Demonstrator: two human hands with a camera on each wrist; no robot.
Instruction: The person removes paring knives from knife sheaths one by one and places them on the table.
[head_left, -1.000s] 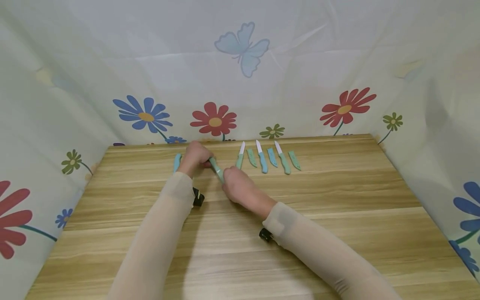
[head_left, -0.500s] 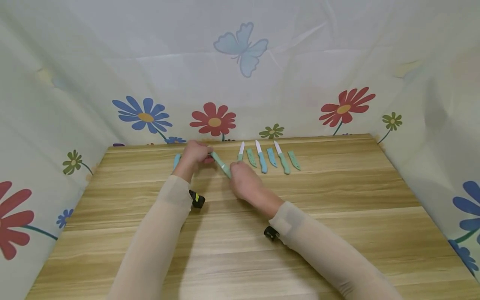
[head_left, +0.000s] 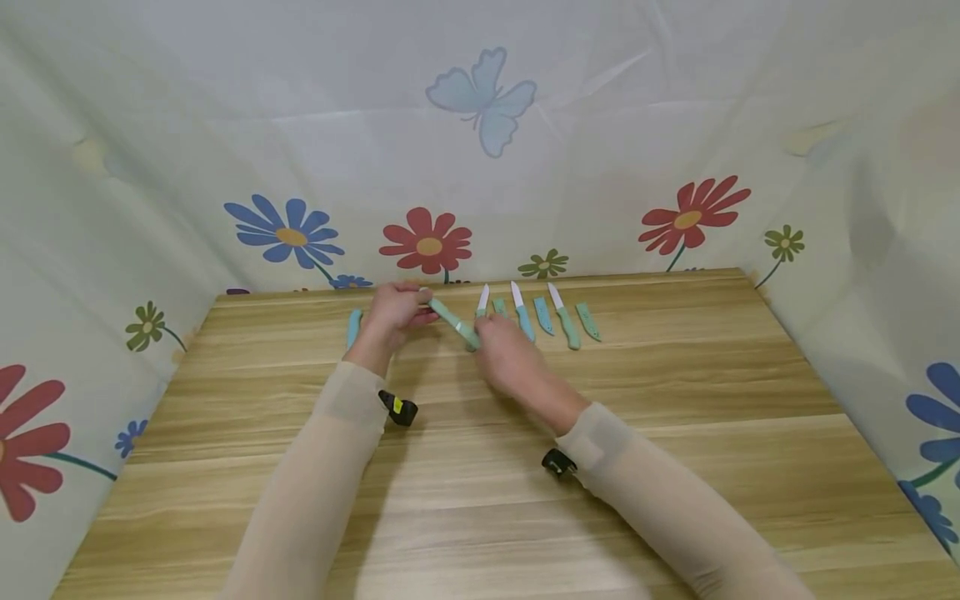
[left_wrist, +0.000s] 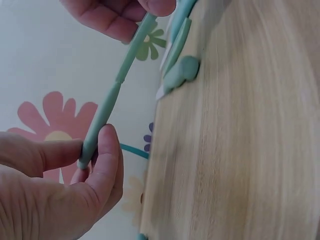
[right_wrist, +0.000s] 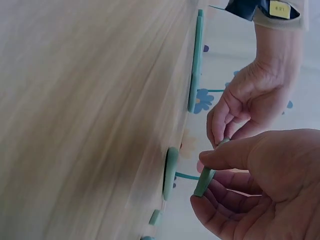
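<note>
Both hands hold a light green paring knife [head_left: 450,321] with its sheath on, slanting above the table. My left hand [head_left: 397,317] pinches one end between thumb and fingers, as the left wrist view shows at the lower left [left_wrist: 65,185]. The other end is pinched by my right hand [head_left: 513,358], seen close in the right wrist view [right_wrist: 260,180]. A seam shows midway along the piece. Beneath the right hand, a green-handled knife [head_left: 482,302] and a green sheath [head_left: 500,307] are partly covered. A blue piece [head_left: 354,325] lies left of my left hand.
Right of the hands lie a blue-handled knife [head_left: 522,317], a blue sheath [head_left: 543,315], a green-handled knife [head_left: 567,321] and another green sheath [head_left: 588,321], blades pointing away. Flower-printed sheeting [head_left: 600,167] rises behind the wooden table [head_left: 465,500].
The right hand has moved right and slightly away, and the held green knife has shifted the same way. The left hand has moved only slightly, its fingers now more visible.
</note>
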